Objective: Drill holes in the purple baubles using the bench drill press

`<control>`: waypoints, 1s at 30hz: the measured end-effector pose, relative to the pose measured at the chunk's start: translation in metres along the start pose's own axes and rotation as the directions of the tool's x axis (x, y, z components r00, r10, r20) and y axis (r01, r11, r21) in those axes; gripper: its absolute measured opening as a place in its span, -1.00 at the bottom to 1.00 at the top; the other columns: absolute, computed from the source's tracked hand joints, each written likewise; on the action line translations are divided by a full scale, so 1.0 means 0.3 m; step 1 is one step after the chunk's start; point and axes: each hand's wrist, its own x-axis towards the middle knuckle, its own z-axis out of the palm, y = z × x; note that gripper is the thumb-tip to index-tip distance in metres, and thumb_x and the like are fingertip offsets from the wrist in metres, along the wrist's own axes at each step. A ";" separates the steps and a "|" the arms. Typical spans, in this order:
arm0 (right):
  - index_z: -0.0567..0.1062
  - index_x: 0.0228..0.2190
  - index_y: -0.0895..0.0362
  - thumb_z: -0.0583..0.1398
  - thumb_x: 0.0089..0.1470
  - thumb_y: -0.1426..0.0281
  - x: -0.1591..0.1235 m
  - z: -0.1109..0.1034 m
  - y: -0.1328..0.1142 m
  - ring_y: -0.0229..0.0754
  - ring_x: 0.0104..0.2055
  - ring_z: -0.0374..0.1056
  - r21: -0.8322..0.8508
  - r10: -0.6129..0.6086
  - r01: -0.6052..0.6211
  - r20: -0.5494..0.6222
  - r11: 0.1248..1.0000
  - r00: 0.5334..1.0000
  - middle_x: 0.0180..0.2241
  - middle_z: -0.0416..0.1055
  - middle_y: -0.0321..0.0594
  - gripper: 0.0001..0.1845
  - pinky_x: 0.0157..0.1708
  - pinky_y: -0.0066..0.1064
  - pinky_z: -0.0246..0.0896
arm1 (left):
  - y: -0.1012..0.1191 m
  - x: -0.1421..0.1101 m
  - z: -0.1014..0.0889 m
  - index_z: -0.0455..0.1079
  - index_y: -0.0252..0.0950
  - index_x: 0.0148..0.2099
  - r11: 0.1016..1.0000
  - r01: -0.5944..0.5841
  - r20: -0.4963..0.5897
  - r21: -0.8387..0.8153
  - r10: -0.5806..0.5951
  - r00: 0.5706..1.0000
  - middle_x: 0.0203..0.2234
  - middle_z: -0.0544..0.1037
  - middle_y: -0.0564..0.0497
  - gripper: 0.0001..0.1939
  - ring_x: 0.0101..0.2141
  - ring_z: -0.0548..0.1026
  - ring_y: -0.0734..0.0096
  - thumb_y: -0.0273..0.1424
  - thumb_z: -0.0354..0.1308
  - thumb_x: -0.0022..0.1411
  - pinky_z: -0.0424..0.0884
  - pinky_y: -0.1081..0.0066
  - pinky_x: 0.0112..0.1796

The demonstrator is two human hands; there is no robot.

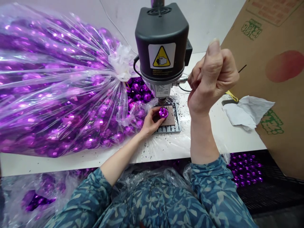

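Observation:
A shiny purple faceted ball (pixel 163 112) is gripped between the thumb and fingers of my left hand (pixel 152 121). It rests on a pale square pad on the metal base plate (pixel 177 126) of a black bench drill press (pixel 161 41). The chuck (pixel 162 100) sits just above the ball; whether the bit touches it I cannot tell. Raised at the right of the machine, my right hand (pixel 212 72) is closed around its feed lever (pixel 182 80), most of which the fingers hide.
A big clear bag (pixel 59 88) of purple balls fills the left of the white table (pixel 204 139). Dark shavings lie round the base. At right are crumpled white paper (pixel 248 110) and a cardboard box (pixel 285 104). Below the table edge, a black crate (pixel 273 186) holds more purple balls.

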 end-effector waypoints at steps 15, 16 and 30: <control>-0.01 -0.64 0.09 0.20 0.25 0.19 -0.039 -0.023 -0.011 -0.50 -0.72 -0.06 -0.033 -0.044 0.043 -0.012 0.999 0.999 -0.74 -0.10 -0.47 -0.40 -0.66 -0.45 -0.19 | -0.038 0.013 -0.001 0.35 -0.24 0.11 0.996 -0.082 0.011 0.026 0.082 0.997 0.11 0.55 -0.21 -0.41 0.14 0.56 0.11 -0.06 0.42 0.17 0.47 0.02 0.22; -0.02 -0.65 0.10 0.20 0.25 0.20 -0.048 -0.028 -0.010 -0.49 -0.72 -0.08 -0.020 -0.052 0.051 -0.014 0.998 0.999 -0.74 -0.15 -0.46 -0.39 -0.65 -0.44 -0.20 | -0.042 0.014 -0.002 0.35 -0.24 0.11 0.996 -0.090 0.012 0.028 0.090 0.996 0.11 0.55 -0.21 -0.41 0.14 0.56 0.11 -0.06 0.42 0.17 0.47 0.02 0.22; -0.07 -0.65 0.16 0.19 0.22 0.30 -0.118 -0.079 0.059 -0.53 -0.70 -0.13 0.054 -0.222 0.223 -0.030 0.973 0.975 -0.72 -0.23 -0.43 -0.39 -0.66 -0.53 -0.24 | -0.050 0.014 -0.002 0.35 -0.23 0.10 0.991 -0.108 -0.007 0.083 0.109 0.994 0.08 0.55 -0.19 -0.43 0.13 0.55 0.09 -0.07 0.41 0.19 0.48 0.05 0.19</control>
